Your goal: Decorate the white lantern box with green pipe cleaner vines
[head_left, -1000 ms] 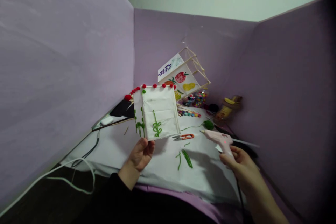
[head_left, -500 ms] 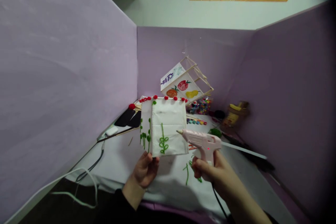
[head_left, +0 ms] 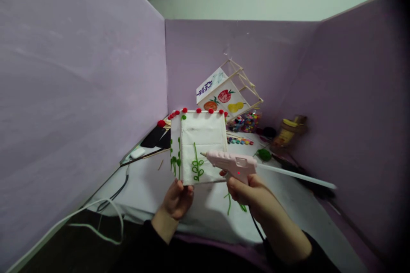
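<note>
My left hand (head_left: 177, 201) grips the bottom left corner of a white fabric-covered box (head_left: 208, 130). Red pompoms line the box's top edge, and a green looped stem (head_left: 197, 166) lies on its front face. More green leafy shapes show on the left side face. In my right hand (head_left: 245, 190) is a pink glue gun (head_left: 229, 163), its nozzle pointing left in front of the box, just right of the green stem. A long white glue stick (head_left: 297, 175) extends from the gun's back. Whether the nozzle touches the fabric I cannot tell.
A stick-framed box with painted fruit (head_left: 224, 96) leans at the back. Paint pots (head_left: 239, 141), a bag of colourful beads (head_left: 251, 121), a green ball (head_left: 264, 155) and a yellow object (head_left: 286, 131) stand behind. Dark phones (head_left: 153, 137) and cables (head_left: 117, 192) lie left.
The glue gun has moved left, closer to the green stem, and its body now overlaps the front of the box. The view has tilted down slightly. My left hand keeps its hold.
</note>
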`<state>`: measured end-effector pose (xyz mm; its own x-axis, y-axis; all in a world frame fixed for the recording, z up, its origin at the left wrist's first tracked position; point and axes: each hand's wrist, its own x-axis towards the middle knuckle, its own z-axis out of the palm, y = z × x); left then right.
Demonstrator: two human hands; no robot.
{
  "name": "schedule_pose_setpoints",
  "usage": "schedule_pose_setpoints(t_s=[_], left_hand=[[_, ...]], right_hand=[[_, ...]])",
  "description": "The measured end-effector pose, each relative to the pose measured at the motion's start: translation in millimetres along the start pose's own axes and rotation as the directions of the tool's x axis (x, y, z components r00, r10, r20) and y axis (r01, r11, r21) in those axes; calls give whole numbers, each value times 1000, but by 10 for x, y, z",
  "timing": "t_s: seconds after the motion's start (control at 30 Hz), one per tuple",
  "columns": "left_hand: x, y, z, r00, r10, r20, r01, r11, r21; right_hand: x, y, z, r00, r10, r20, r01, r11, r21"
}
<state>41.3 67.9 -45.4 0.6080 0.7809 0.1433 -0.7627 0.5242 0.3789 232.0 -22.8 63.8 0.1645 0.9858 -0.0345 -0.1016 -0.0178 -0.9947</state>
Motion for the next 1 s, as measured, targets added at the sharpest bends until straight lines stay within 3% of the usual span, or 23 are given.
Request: schedule_pose_setpoints(t_s=[0.37, 0.5, 1.0], left_hand=[[1, -22, 75, 1000, 19, 3, -19, 1000, -10], [-4, -28, 74, 1000, 17, 23, -17, 1000, -16], [15, -46, 3, 997, 21, 76, -21, 1000, 5]], right_hand=[[-11, 4, 53, 1000, 2, -15, -6, 976, -219], [-44, -54, 102, 997, -19, -69, 2, 970, -241], [13, 11, 42, 999, 9, -54, -27, 939, -343]])
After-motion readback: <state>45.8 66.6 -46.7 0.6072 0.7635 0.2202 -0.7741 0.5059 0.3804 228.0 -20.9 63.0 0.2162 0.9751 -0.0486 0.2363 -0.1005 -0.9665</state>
